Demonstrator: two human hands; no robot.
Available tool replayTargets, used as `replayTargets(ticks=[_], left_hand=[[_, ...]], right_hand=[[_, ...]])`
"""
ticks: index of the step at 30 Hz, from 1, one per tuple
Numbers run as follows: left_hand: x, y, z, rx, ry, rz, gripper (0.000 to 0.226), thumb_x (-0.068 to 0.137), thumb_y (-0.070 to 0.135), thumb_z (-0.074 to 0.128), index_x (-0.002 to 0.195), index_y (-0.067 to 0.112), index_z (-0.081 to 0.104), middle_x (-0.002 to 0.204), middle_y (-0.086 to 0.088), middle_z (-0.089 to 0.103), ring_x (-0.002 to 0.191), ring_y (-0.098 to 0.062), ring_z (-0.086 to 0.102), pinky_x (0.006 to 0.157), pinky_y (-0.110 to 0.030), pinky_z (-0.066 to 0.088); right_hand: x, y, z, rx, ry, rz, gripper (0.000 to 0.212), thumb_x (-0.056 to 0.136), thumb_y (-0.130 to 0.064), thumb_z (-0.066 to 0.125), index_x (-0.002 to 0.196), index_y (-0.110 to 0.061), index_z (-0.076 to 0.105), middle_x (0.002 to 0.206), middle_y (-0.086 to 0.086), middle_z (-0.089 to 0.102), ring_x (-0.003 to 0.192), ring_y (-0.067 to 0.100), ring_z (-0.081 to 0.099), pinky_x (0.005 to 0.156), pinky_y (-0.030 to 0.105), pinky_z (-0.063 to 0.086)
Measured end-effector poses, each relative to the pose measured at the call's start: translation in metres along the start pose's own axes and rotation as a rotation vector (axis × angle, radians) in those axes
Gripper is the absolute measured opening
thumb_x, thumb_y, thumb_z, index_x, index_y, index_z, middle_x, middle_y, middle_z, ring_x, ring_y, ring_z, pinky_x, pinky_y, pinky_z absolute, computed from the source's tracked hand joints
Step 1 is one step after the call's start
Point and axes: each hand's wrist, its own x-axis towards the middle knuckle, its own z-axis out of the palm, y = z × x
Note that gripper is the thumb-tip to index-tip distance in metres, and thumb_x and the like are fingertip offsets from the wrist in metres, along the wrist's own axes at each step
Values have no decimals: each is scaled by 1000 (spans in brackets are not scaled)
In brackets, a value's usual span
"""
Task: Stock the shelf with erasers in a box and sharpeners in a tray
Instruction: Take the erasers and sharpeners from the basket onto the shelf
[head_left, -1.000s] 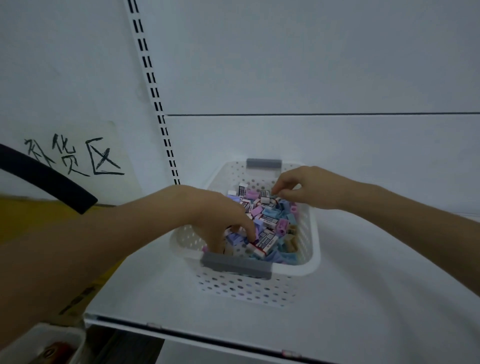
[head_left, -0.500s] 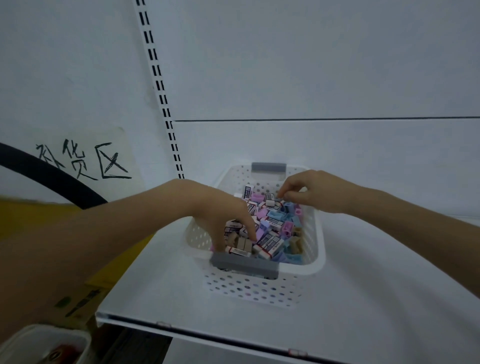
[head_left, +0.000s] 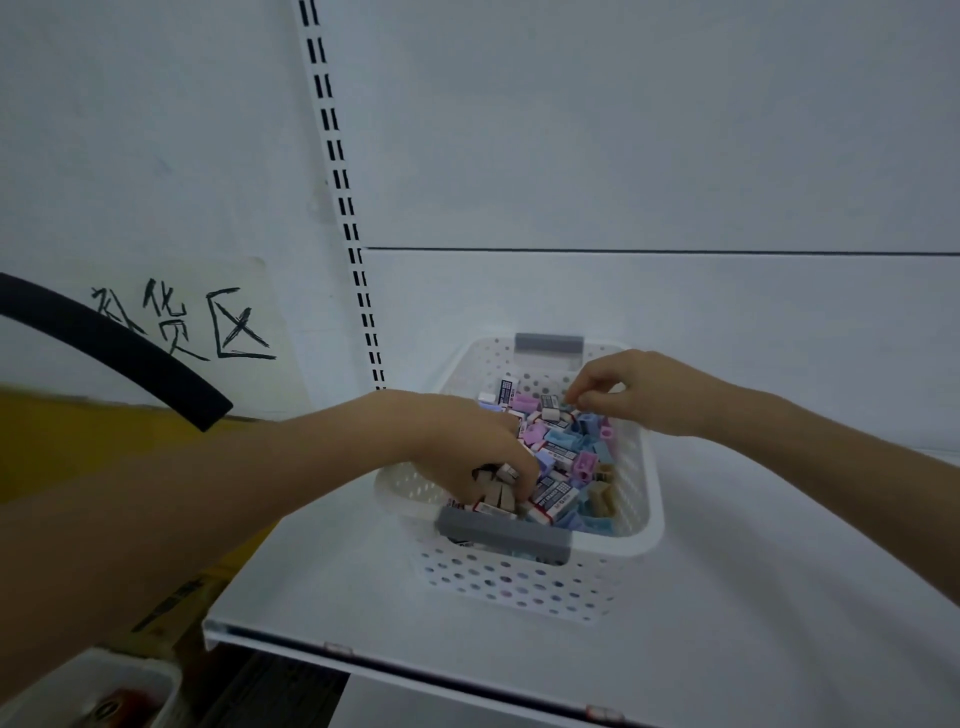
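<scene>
A white perforated basket (head_left: 652, 499) with grey handles stands on the white shelf (head_left: 363, 587). It holds a mixed heap of sleeved white erasers (head_left: 556, 499) and pastel blue, pink and purple sharpeners (head_left: 584, 462). My left hand (head_left: 457, 436) reaches into the near left part of the basket, its fingers curled round several tan sharpeners (head_left: 496, 486). My right hand (head_left: 639, 389) is over the far end of the heap, where its thumb and fingertips pinch a small piece; I cannot make out which kind.
A slotted shelf upright (head_left: 343, 208) runs up the white back wall. A paper sign (head_left: 182, 322) with handwritten characters hangs at left, crossed by a black curved tube (head_left: 119, 348). A white bin (head_left: 88, 691) sits below at bottom left, beside a yellow surface (head_left: 78, 441).
My left hand has dug deeper at the basket's near left and gathered tan pieces under its fingers. My right hand stays at the far end, still pinching.
</scene>
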Motion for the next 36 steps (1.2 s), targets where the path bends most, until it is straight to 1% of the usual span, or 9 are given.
replayTargets(ticks=[6, 10, 16, 25, 27, 29, 30, 33, 36], left_hand=[[2, -1, -4, -75, -59, -58, 45, 87, 20, 57, 126, 38, 47, 120, -1, 45, 91, -12, 42, 75, -23, 34], [5, -4, -2, -40, -93, -53, 55, 82, 15, 64, 129, 36, 43, 124, -1, 43, 107, -19, 45, 78, -26, 36], [12, -5, 8, 5, -33, -51, 30, 86, 20, 56, 112, 31, 47, 109, 0, 56, 99, -21, 53, 77, -35, 47], [1, -13, -8, -188, 120, -45, 20, 85, 18, 60, 102, 26, 52, 101, 7, 57, 82, -11, 52, 72, -27, 43], [-7, -23, -19, -245, 189, -75, 21, 85, 20, 61, 98, 33, 49, 95, 15, 55, 75, -6, 52, 69, -22, 42], [-14, -34, -27, -296, 267, -112, 23, 85, 21, 62, 96, 35, 47, 89, 22, 52, 78, -11, 56, 70, -23, 44], [-15, -39, -30, -317, 309, -123, 22, 85, 22, 63, 96, 34, 49, 89, 22, 54, 82, -14, 59, 72, -26, 47], [-11, -51, -32, -385, 404, -159, 20, 83, 21, 65, 98, 29, 53, 94, 15, 60, 82, -17, 61, 78, -35, 52], [-5, -56, -36, -430, 449, -192, 20, 84, 22, 65, 99, 28, 54, 97, 12, 61, 63, 2, 56, 70, -27, 47]], right_hand=[[0, 0, 0, 5, -3, -2, 20, 93, -20, 50, 108, -18, 63, 112, -1, 62, 96, 11, 55, 79, 20, 37], [-1, 0, 0, 18, 5, 3, 20, 93, -20, 50, 108, -18, 63, 111, 1, 62, 96, 13, 54, 77, 20, 38], [-2, 0, 0, 24, 11, 1, 21, 93, -19, 50, 108, -17, 64, 110, 1, 62, 99, 16, 56, 78, 22, 40], [1, 1, -2, -11, -12, -8, 18, 91, -22, 53, 106, -19, 63, 106, -2, 64, 95, 10, 58, 73, 15, 41], [2, 1, -4, -105, 2, -8, 19, 90, -27, 55, 107, -21, 62, 108, -4, 63, 99, 11, 58, 85, 21, 42], [4, 1, -9, -264, 52, -22, 23, 88, -33, 57, 109, -23, 60, 109, -7, 62, 103, 9, 55, 102, 32, 32], [4, -1, -12, -308, 56, -40, 25, 87, -33, 58, 110, -23, 59, 110, -7, 61, 101, 10, 54, 102, 32, 31], [9, -15, -19, -269, -116, -122, 21, 86, -25, 61, 106, -21, 63, 104, -4, 63, 90, 9, 54, 82, 23, 43], [16, -33, -13, -263, -377, -172, 25, 84, -26, 64, 109, -23, 64, 96, -8, 59, 86, 7, 54, 80, 22, 43]])
